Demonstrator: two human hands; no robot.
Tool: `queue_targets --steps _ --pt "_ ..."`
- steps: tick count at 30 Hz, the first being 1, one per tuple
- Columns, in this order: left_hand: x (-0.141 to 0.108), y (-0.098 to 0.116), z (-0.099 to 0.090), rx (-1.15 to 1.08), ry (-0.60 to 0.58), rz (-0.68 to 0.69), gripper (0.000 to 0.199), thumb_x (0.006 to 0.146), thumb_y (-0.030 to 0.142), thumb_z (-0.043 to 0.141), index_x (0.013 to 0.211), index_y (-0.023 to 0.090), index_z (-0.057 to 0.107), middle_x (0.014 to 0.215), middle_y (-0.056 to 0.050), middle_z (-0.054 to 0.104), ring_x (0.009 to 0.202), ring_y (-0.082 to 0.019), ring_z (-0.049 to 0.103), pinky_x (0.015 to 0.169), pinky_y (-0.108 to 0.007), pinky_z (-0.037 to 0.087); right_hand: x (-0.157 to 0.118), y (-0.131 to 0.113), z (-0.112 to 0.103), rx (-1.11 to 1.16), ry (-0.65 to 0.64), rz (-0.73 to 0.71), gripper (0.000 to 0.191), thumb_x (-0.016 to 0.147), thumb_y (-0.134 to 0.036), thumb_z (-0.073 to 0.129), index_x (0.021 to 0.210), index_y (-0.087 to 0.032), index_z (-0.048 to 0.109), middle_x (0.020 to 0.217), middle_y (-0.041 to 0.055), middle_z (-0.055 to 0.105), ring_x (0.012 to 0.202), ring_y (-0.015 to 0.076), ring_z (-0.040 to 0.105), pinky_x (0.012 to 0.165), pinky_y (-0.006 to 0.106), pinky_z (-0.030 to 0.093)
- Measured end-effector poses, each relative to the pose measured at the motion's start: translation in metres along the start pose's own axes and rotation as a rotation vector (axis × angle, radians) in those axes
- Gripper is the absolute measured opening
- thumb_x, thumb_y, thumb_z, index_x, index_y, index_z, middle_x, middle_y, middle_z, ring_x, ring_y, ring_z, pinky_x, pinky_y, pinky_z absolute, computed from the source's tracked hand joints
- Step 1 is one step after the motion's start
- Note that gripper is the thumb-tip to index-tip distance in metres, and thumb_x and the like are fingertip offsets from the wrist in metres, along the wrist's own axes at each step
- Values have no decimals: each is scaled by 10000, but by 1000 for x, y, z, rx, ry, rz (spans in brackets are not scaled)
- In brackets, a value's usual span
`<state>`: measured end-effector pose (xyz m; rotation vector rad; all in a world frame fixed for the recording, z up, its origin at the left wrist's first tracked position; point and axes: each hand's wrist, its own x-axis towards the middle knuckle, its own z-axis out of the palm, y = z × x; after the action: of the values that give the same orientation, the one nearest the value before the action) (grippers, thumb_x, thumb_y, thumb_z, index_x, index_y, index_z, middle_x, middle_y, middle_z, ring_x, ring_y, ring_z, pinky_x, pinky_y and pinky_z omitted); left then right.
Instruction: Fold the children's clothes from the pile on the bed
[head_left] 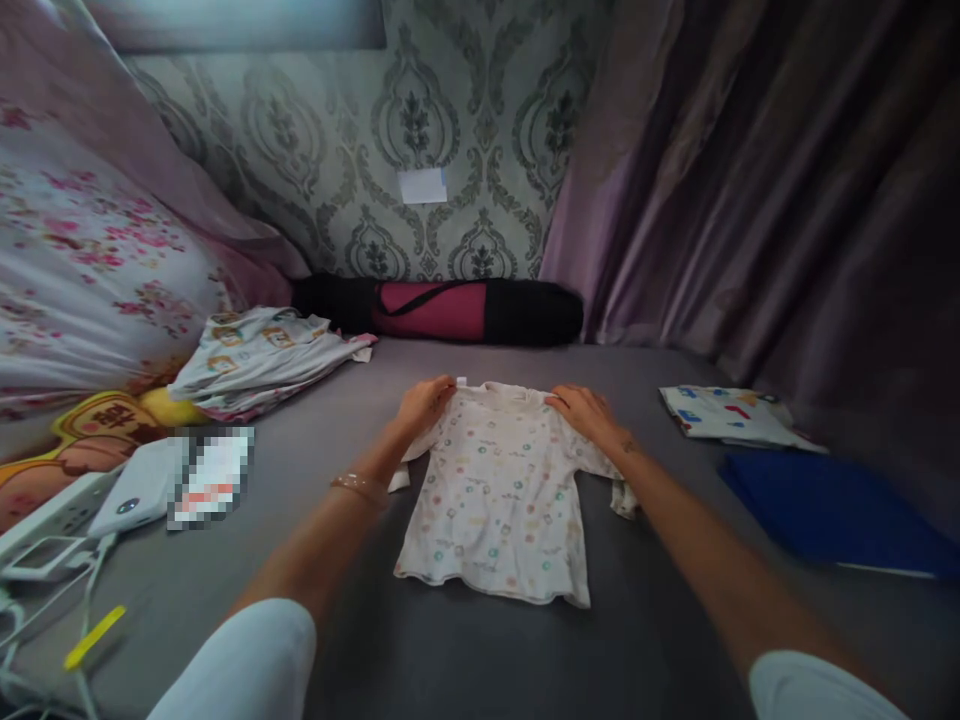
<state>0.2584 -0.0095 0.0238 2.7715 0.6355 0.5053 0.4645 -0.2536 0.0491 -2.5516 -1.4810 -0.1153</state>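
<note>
A small white shirt (499,490) with a print of little coloured figures lies spread on the grey sheet, its collar away from me and its hem toward me. At its upper left shoulder, my left hand (429,402) has its fingers closed on the fabric. My right hand (585,410) pinches the upper right shoulder. Both sleeves hang out to the sides, partly under my wrists and forearms.
A black and red rolled bag (435,310) lies along the wall. Crumpled printed clothes (262,360) are at the back left, with a power bank (142,487), cables and a yellow strip (95,637) nearer. Folded printed cloth (731,415) and blue cloth (832,510) lie right.
</note>
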Motion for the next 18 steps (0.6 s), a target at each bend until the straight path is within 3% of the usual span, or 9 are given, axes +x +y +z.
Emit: queue_targets --steps 8,18 --pt "13 -12 19 55 -54 -57 335 996 355 342 1110 238 635 1090 -94 679 956 -251 643 749 -312 435 21 1 29 -1 -48 56 323 1003 -390 377 1073 -249 660 1100 84 688 1035 231 615 819 304 416" --pt "40 -36 30 18 -39 -102 313 977 346 395 1078 214 660 978 -94 657 845 -244 624 703 -322 418 57 1 51 -27 -91 78 356 1013 -410 331 1122 -247 629 1191 97 655 1072 255 602 826 334 422"
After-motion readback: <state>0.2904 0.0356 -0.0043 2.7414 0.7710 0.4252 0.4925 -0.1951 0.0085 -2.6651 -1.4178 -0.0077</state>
